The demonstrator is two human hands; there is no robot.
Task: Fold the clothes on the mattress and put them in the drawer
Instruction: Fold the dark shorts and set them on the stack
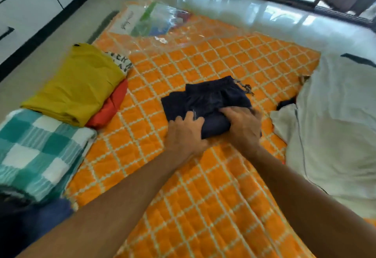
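Two hands, left hand (186, 133) & right hand (243, 125), curl fingers round near fold of navy shorts (207, 101) lying mid orange mattress (203, 176): soft, light fabric, likely limp, so grip folded edge both ends; long axis approx left-right, drawstring (247, 88) far-right.

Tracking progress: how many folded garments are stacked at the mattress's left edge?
3 visible: mustard garment on top, orange-red one beneath, white printed one behind. More may be hidden.
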